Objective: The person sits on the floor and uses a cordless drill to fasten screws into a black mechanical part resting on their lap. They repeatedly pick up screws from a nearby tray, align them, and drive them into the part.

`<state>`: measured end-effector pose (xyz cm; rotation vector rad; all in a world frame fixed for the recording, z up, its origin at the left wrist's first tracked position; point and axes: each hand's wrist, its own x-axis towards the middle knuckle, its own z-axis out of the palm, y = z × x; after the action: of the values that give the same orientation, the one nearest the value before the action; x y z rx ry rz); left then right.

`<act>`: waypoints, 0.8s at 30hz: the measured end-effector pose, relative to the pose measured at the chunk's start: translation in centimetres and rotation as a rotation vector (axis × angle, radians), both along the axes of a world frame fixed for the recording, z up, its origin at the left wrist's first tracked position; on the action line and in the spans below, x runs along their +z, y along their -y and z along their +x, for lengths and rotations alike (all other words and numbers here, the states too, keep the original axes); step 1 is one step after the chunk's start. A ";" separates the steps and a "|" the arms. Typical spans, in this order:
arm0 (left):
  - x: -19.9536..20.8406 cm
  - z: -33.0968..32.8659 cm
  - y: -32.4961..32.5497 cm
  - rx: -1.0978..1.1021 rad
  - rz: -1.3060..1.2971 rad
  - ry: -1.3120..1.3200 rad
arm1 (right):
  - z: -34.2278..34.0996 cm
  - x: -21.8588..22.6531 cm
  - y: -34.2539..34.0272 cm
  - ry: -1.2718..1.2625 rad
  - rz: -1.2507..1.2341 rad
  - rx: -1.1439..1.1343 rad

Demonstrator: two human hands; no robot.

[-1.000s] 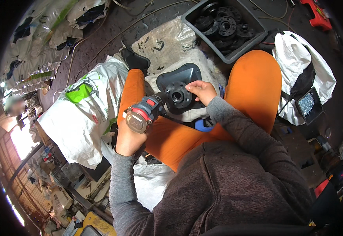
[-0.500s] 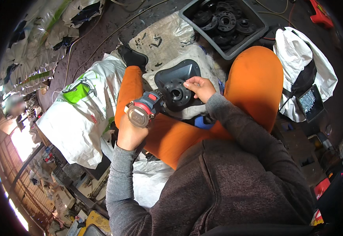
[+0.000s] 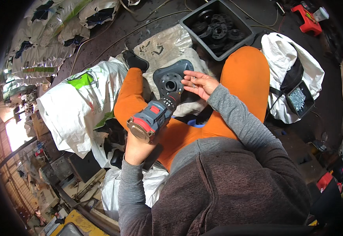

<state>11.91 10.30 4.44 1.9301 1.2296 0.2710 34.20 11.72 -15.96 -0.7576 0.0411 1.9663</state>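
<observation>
My left hand (image 3: 137,151) is closed round the handle of a cordless drill (image 3: 150,118) with a grey and red body. Its chuck points up and right, to the near edge of a black round flange (image 3: 165,80). The flange has a central hole and a ring of smaller holes; it lies on a dark, rounded plate (image 3: 184,65) between my legs. Just right of the flange is my right hand (image 3: 201,84), its fingers stretched out and apart. A small silvery bit shows at those fingers; whether it is a screw or a ring is unclear. The drill's tip is hidden.
A grey crate (image 3: 220,58) of black round parts stands beyond my knee. At right, a small black box (image 3: 306,103) of silvery screws rests against a white sack (image 3: 280,45). Another white sack (image 3: 63,122) lies at left. A red tool-like thing (image 3: 309,23) sits far right.
The drill has come to the flange's near edge and shows more of its length. My right fingers have left the flange and spread out. The whole view has shifted slightly.
</observation>
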 end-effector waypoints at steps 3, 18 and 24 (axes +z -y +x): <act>-0.5 0.8 1.5 -0.026 0.071 0.009 | -0.1 0.8 0.6 -0.142 0.034 -0.043; -2.2 0.8 2.5 -0.017 0.044 0.037 | -1.6 2.2 1.5 -0.211 -0.168 -0.042; -1.4 1.9 3.9 0.022 0.051 -0.186 | -2.2 0.7 1.4 -0.168 -0.235 -0.048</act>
<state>13.78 6.41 3.00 2.0220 1.3772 0.1375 32.02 10.36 -15.22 -0.7319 0.3938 1.9967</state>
